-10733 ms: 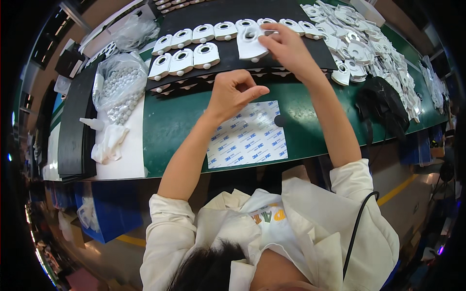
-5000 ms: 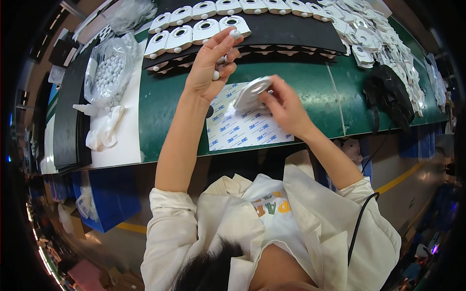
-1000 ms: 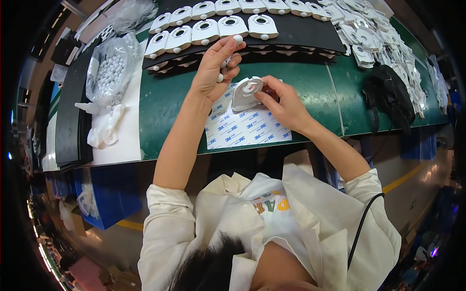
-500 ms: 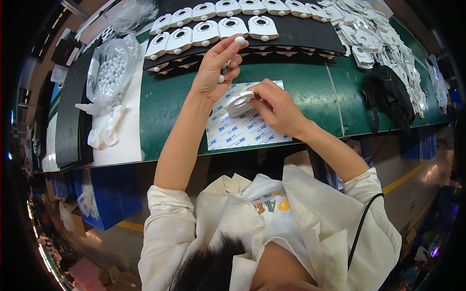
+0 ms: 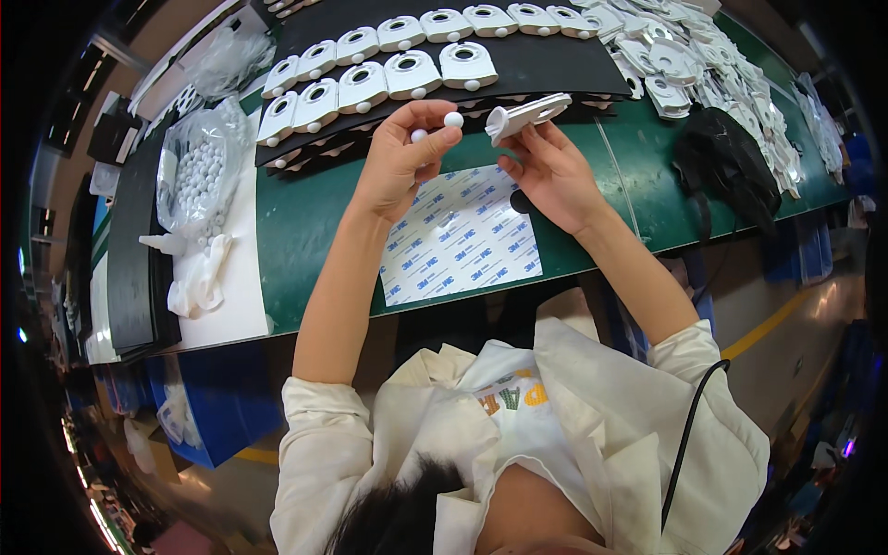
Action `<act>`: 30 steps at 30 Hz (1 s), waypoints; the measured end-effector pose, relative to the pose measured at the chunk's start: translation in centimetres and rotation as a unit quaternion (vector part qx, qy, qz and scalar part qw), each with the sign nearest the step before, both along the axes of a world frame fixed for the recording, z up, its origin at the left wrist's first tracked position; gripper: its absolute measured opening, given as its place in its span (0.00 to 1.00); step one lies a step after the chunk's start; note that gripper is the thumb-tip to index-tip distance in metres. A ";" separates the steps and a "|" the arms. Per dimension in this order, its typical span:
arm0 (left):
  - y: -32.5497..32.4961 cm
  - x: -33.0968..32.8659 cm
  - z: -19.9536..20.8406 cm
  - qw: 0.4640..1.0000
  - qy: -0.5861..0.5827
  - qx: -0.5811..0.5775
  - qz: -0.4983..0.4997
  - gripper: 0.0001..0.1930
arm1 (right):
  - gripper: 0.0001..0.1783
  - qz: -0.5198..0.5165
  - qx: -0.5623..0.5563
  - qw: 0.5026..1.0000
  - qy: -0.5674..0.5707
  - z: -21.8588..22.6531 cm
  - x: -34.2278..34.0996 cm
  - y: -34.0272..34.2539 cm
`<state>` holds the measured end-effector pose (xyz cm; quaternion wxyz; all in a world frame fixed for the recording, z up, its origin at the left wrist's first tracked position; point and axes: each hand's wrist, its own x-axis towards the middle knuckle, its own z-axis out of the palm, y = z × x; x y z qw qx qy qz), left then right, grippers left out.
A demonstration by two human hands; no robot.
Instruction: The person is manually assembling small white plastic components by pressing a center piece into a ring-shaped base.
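1. Beads are heaped in a clear bag [image 5: 199, 171] at the far left of the surface [image 5: 305, 222].
2. One small white bead [image 5: 453, 119] is pinched in the left hand [image 5: 400, 157] fingers, raised above the sticker sheet [image 5: 460, 236].
3. A white plastic part [image 5: 527, 115] is gripped edge-up in the right hand [image 5: 552, 171].
4. Seating of the bead appears in hand; careful alignment with the part is called for next.

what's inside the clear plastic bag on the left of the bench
The clear plastic bag holds many small white balls, heaped together. Its crumpled folds cover the ones lower down, so how deep the heap goes cannot be seen.
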<state>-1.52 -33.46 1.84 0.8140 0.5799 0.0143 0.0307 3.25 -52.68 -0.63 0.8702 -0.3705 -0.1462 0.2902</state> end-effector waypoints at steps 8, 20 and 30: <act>-1.2 -0.1 0.8 0.999 0.005 0.045 -0.007 0.18 | 0.14 -0.002 0.008 1.000 -0.021 -0.1 0.1 -0.1; -0.8 -0.3 0.2 0.989 0.002 0.145 0.015 0.13 | 0.13 -0.045 -0.047 0.996 -0.063 0.2 -0.2 0.2; -1.2 -0.3 0.0 0.966 -0.120 0.226 0.026 0.16 | 0.15 0.002 -0.045 0.998 -0.049 0.4 -0.3 0.1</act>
